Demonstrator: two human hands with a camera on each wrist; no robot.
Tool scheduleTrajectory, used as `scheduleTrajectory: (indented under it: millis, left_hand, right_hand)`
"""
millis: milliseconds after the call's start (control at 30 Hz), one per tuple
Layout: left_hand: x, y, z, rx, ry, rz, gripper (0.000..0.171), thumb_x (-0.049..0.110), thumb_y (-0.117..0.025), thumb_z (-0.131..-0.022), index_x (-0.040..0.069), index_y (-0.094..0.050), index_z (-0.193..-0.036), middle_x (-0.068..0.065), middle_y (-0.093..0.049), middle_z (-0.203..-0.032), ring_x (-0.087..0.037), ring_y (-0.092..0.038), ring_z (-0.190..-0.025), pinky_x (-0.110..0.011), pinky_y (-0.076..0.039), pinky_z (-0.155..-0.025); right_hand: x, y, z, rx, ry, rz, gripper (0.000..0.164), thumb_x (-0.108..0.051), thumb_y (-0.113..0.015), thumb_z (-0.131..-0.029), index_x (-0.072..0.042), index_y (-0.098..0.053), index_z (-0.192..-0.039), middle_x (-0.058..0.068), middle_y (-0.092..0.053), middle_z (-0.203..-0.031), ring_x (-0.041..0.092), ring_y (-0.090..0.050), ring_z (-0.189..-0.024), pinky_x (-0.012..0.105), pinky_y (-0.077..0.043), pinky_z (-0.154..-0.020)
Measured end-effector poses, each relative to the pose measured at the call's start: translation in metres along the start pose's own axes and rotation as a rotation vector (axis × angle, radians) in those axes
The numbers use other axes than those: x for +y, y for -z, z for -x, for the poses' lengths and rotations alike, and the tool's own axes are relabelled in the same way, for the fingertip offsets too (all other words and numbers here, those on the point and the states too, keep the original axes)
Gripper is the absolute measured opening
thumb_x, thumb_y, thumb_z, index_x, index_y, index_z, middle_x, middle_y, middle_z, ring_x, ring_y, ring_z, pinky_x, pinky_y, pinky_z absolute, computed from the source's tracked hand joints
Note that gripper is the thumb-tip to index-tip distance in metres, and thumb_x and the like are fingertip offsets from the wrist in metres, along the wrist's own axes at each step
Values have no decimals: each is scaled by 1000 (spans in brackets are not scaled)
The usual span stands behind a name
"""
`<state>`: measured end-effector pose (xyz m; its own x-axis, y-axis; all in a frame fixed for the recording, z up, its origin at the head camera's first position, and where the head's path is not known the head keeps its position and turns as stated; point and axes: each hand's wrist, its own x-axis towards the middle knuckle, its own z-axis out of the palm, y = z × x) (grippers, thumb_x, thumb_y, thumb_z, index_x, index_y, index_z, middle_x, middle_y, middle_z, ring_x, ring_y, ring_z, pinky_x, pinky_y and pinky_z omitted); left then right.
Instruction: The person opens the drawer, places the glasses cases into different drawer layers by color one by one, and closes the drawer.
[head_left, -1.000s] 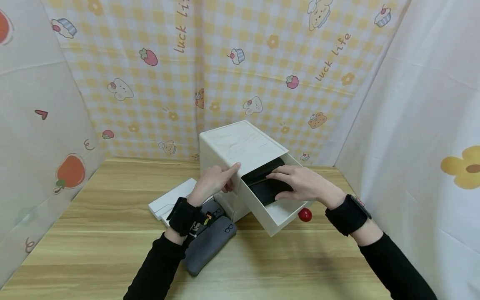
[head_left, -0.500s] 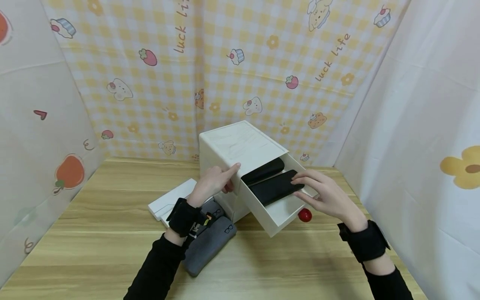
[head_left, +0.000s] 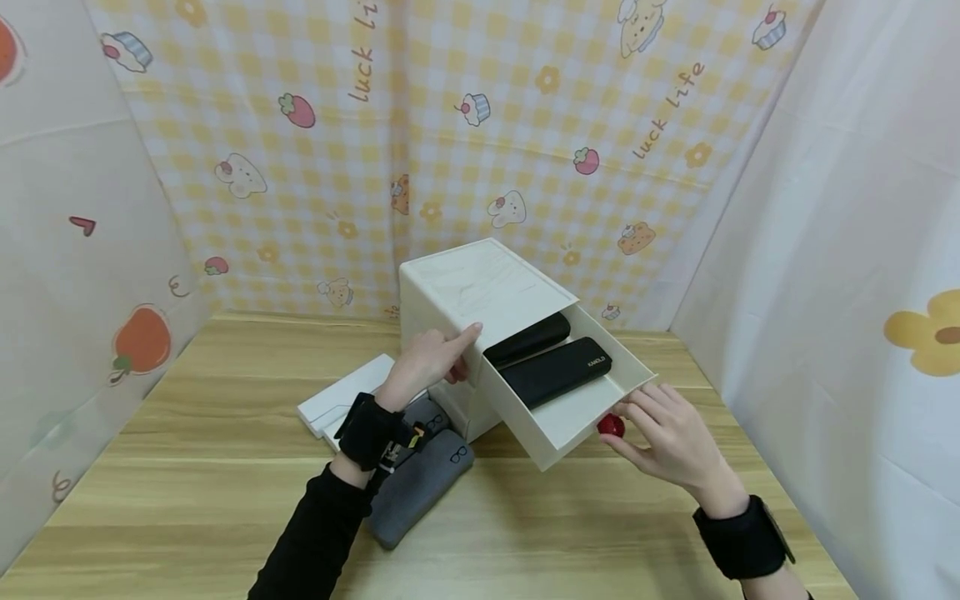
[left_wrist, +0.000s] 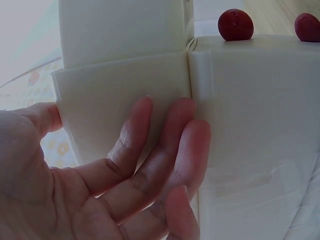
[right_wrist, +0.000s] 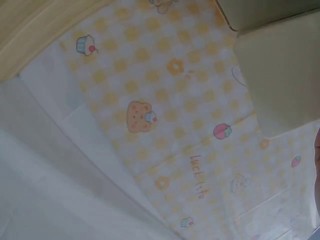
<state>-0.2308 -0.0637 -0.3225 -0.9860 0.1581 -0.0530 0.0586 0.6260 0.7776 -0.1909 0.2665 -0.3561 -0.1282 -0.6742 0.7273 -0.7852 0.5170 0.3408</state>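
Note:
A white drawer cabinet (head_left: 480, 287) stands on the table with its top drawer (head_left: 558, 442) pulled out. Two black glasses cases lie side by side inside; the nearer glasses case (head_left: 555, 371) bears pale lettering, and the farther glasses case (head_left: 528, 340) is partly under the cabinet top. My left hand (head_left: 423, 360) rests against the cabinet's left side, index finger stretched to the top edge; in the left wrist view its other fingers lie loosely bent along the white wall. With thumb and fingers, my right hand (head_left: 667, 433) pinches the red knob (head_left: 611, 425) at the drawer front.
Grey glasses cases, the front grey case (head_left: 423, 492) printed with a spectacles mark, lie left of the cabinet under my left wrist. Behind them is a flat white box (head_left: 341, 400). A yellow checked curtain (head_left: 510, 125) hangs behind; a white curtain (head_left: 825, 292) flanks the right.
My right hand has let go of the nearer black glasses case, left it in the drawer, and moved down and right to the red knob. My left hand stays put.

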Motion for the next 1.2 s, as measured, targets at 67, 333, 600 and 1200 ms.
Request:
scheduleTrajectory:
  millis: [67,333,600,1200]
  left_hand:
    - [0,0,0,2,-1,5,71,63,-36,-94,7,-74,-72,-7,-73,-73,-27,-70,-76,-26,-43,-69]
    - [1,1,1,-5,-7,12,71,62,-36,-94,6,-74,-73,-6,-73,-73,-19,-68,-70,-25,-43,-68]
    - [-1,2,1,6,-12,19,70,62,-36,-94,6,-74,-73,-6,-73,-74,-21,-69,-70,-25,-45,-67]
    - [-1,-1,-1,12,-6,24,71,63,-37,-93,6,-74,-71,-6,-73,-72,-29,-70,-76,-26,-44,-67]
  right_hand:
    - [-3,-2,5,-29,-5,26,42,-44,-52,-94,-6,-66,-83,1,-63,-78,15,-55,-70,28,-42,-63]
    - [-7,-10,11,-37,-30,5,40,-37,-48,-96,-1,-63,-85,5,-62,-78,16,-55,-69,29,-48,-61]
    - [-5,-11,6,-93,-58,3,40,-37,-47,-97,-1,-63,-88,6,-60,-78,18,-54,-70,30,-47,-62]
    - [5,-30,-17,-176,-96,-35,37,-38,-49,-96,-3,-61,-95,7,-60,-84,17,-55,-75,27,-48,-64]
